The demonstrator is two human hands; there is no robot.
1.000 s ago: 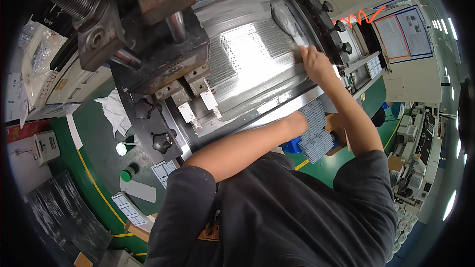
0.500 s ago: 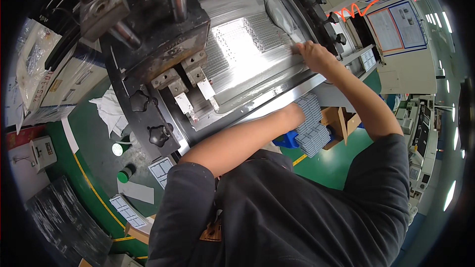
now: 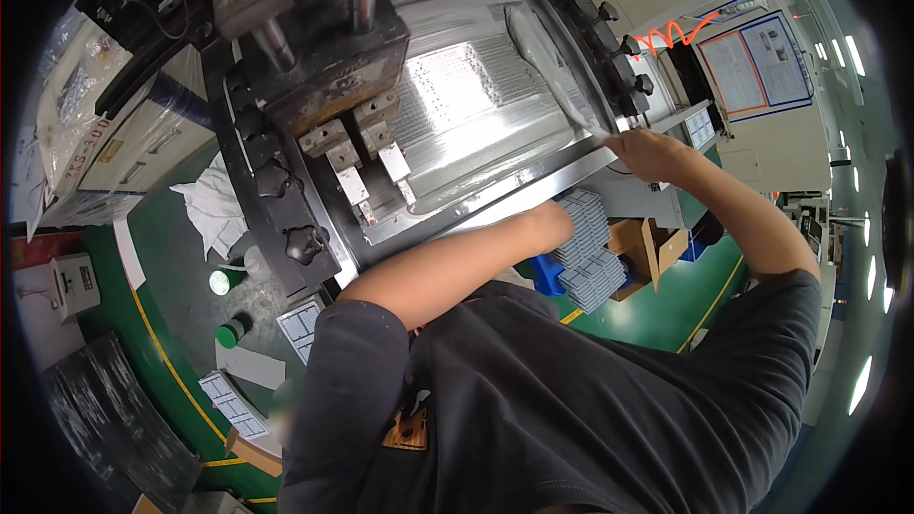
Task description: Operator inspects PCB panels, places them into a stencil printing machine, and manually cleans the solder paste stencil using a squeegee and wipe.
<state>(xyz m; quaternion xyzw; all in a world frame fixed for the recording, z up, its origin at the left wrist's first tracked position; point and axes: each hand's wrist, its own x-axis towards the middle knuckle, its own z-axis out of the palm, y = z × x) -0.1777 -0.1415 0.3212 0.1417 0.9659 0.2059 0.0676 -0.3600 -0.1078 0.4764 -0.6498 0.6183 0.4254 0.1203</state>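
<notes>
A metal-framed printing screen (image 3: 486,188) lies tilted before me, with grey paste smeared over its mesh. My right hand (image 3: 649,154) is closed at the near right corner of the frame, fingers pressed together at its edge. What they hold, if anything, I cannot make out. A long pale grey strip or ridge of paste (image 3: 545,55) runs along the right side of the mesh toward that hand. My left hand (image 3: 552,225) is below the near frame edge, its fingers hidden. Beside it is a stack of light blue-grey panels (image 3: 586,252).
A dark press head (image 3: 333,76) with metal clamps overhangs the screen's left side. Black star knobs (image 3: 307,244) line the side rails. An open cardboard box (image 3: 657,246) and a blue holder (image 3: 546,276) stand near the panels. A green-lidded jar (image 3: 230,332) sits lower left.
My right hand has moved from over the mesh rightward and nearer, to the frame's corner. My left arm stays nearly in place. The whole view has shifted slightly.
</notes>
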